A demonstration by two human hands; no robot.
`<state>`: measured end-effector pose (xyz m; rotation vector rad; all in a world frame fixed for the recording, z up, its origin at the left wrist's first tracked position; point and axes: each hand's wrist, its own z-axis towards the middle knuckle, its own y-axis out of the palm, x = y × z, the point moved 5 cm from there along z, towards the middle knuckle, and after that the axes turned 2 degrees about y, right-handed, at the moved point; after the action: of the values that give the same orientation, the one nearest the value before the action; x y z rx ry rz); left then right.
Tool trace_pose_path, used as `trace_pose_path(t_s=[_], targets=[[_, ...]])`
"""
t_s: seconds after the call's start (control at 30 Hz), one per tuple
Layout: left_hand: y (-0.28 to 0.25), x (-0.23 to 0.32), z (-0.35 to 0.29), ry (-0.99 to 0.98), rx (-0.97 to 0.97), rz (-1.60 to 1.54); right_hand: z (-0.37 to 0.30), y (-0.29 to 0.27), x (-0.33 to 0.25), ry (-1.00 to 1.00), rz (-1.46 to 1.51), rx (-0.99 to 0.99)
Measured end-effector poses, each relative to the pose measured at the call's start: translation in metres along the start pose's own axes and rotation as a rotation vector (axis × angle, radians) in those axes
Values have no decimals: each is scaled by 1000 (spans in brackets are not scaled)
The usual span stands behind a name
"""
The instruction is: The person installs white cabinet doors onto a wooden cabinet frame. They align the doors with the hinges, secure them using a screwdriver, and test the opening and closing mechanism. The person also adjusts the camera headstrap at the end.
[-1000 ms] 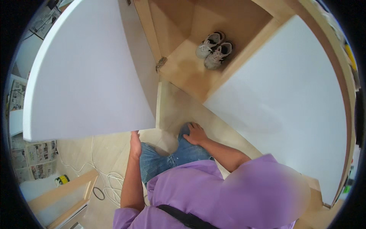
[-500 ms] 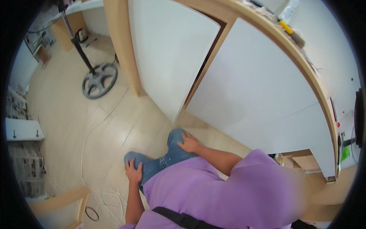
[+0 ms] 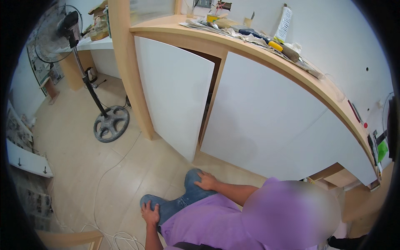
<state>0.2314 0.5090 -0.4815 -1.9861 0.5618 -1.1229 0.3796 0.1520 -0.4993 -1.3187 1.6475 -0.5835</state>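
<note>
My left hand (image 3: 150,213) rests on the left knee of my blue jeans (image 3: 173,207), its fingers spread over the cloth. On the other knee lies my right hand (image 3: 207,181), fingers apart and holding nothing. Just beyond the knees stands a white cabinet door (image 3: 173,91), slightly ajar with a dark gap along its right edge. Right of it is a wide white panel (image 3: 266,112) in a wooden frame.
A wooden countertop (image 3: 239,41) carries papers, a white tube (image 3: 283,24) and a yellow-and-dark-handled tool (image 3: 276,46). At left stands a pedestal fan (image 3: 111,123). A white cable (image 3: 100,179) runs across the floor to loose coils near a wooden frame (image 3: 73,238).
The view has tilted up, so more of the countertop and the fan's head show. Both hands stay on the knees, and the door is ajar as before.
</note>
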Motion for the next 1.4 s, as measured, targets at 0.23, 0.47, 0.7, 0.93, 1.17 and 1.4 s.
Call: trace_pose_path(t_s=[0.23,0.47,0.7,0.93,1.17,1.4], targets=[[-3,1,1,7,10,-8,-7,-8,-4,6,61,-5],[-7,6,-2,14,38,10,-8,-13,-8,54,15,-9],[-4,10,0,5,4,-7,-6,-11,0,58,32,-7],[-2,5,7,-2,3,8,-3,-12,-2,55,52,-17],[2,4,13,5,-1,18,2,-9,3,44,31,-19],[5,2,15,7,-13,42,7,-4,7,34,26,7]])
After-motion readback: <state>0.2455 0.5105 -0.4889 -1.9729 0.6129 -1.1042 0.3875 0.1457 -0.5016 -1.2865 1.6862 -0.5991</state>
